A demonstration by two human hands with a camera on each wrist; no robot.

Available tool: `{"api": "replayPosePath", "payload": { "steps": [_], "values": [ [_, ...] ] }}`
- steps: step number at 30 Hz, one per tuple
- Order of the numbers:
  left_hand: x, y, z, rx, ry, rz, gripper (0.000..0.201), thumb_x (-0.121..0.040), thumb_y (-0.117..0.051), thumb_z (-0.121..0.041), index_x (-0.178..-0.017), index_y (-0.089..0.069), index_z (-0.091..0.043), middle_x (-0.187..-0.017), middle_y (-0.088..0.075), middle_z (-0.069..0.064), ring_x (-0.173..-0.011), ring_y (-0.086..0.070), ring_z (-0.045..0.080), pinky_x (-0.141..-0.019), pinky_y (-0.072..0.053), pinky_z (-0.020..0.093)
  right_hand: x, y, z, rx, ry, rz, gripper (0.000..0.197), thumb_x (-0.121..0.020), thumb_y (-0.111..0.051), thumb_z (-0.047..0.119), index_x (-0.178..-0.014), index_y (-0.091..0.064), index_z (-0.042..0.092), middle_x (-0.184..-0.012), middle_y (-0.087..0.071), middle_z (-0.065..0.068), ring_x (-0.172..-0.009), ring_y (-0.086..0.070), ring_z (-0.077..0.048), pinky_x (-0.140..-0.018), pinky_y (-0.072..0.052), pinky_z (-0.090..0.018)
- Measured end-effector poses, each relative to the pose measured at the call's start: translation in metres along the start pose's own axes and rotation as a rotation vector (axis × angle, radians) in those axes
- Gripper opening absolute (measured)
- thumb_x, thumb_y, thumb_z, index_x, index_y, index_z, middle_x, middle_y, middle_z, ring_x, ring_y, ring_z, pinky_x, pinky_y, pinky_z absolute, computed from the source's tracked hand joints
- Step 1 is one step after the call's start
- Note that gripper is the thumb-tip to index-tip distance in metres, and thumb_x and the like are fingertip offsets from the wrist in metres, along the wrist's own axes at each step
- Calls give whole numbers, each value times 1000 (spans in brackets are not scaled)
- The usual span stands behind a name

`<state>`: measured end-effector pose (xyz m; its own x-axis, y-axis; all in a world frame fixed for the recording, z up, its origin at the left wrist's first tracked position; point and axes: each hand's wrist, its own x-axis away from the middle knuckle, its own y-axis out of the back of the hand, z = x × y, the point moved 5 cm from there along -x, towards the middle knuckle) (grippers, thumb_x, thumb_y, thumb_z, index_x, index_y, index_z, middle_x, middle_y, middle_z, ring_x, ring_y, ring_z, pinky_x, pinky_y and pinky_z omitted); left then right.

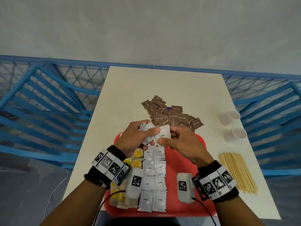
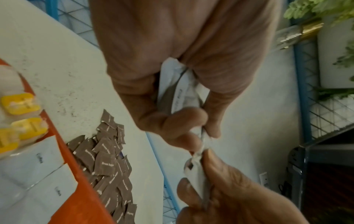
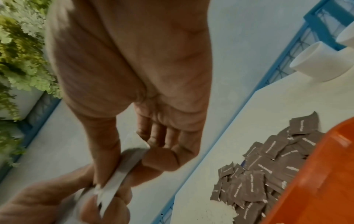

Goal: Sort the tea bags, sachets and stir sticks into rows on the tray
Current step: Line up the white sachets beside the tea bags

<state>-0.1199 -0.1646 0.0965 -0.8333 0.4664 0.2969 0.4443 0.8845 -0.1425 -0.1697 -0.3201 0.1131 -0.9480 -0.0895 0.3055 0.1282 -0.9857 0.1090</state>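
Red tray (image 1: 192, 207) — white coffee sachets (image 1: 154, 183), yellow-tagged tea bags (image 1: 136, 163), brown sugar sachets (image 1: 172, 115).

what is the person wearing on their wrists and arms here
Both forearms are bare, with no sleeves. Each wrist carries a black band wrapped by white blocks printed with black square codes. A white rounded camera pod with its own code hangs inside each wrist, and thin black cables run back from them. The left wrist also has a dark beaded bracelet.
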Motion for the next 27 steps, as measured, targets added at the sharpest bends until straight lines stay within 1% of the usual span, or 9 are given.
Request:
{"api": "replayPosePath", "payload": {
  "steps": [4,6,9,14,16,18,20,24,27],
  "values": [
    [2,7,4,-38,-7,-21,18,-90,-72,-23,-80,-63,-11,-66,-61,8,-57,-56,19,-47,-38,24,1,-6,-4,112,-19,87,36,-81,-80,12,-115,-69,21,-99,-77,4,-90,-73,-9,-80,-57,-26],
    [5,14,9,-56,6,-35,22,-86,-76,-29,-81,-64,-12,-66,-61,9,-59,-58,20,-48,-39,25,5,-2,-7,92,10,6,23,-83,-79,20,-105,-72,20,-87,-76,3,-75,-69,-5,-70,-53,-20],
    [13,19,21,-103,31,-40,29,-83,-78,-31,-84,-64,-5,-66,-61,10,-58,-60,21,-48,-41,26,8,-6,-16,4,39,-101,12,-87,-74,16,-91,-72,5,-74,-69,-5,-60,-59,-6,-57,-45,-14],
    [40,41,53,-10,129,-210,33,-85,-74,-36,-86,-61,-5,-69,-60,8,-58,-60,17,-48,-42,26,1,-23,-77,59,-173,-123,16,-86,-77,16,-90,-71,2,-65,-65,0,-58,-58,-8,-52,-44,-16],
    [57,55,71,85,196,-274,32,-84,-72,-36,-89,-62,-5,-69,-60,8,-59,-60,16,-47,-42,25,-2,-28,-106,87,-276,-144,15,-87,-74,10,-90,-69,-4,-65,-63,-4,-53,-55,-6,-49,-43,-14],
    [74,65,89,166,280,-298,21,-90,-68,-24,-99,-64,-6,-71,-62,9,-59,-61,17,-45,-44,24,-4,-37,-128,109,-344,-138,18,-88,-70,2,-81,-63,-13,-66,-56,-13,-48,-49,-5,-47,-41,-13],
    [89,71,104,194,349,-296,16,-95,-62,-15,-105,-64,-3,-70,-64,10,-60,-62,18,-46,-46,26,-7,-45,-142,116,-388,-123,17,-88,-68,-1,-74,-61,-6,-65,-52,-14,-46,-47,-6,-46,-40,-14],
    [104,80,120,221,413,-341,12,-96,-61,-12,-101,-65,-2,-62,-64,4,-51,-61,12,-44,-48,25,-13,-53,-159,124,-457,-196,12,-83,-74,4,-76,-65,1,-59,-63,-5,-46,-54,-7,-47,-44,-22],
    [106,78,121,219,410,-294,32,-87,-73,-17,-110,-64,3,-71,-68,12,-59,-64,17,-45,-50,27,-11,-47,-155,260,-390,-315,19,-80,-80,17,-79,-65,5,-69,-70,-3,-57,-60,-10,-51,-46,-18]
  ]
}}
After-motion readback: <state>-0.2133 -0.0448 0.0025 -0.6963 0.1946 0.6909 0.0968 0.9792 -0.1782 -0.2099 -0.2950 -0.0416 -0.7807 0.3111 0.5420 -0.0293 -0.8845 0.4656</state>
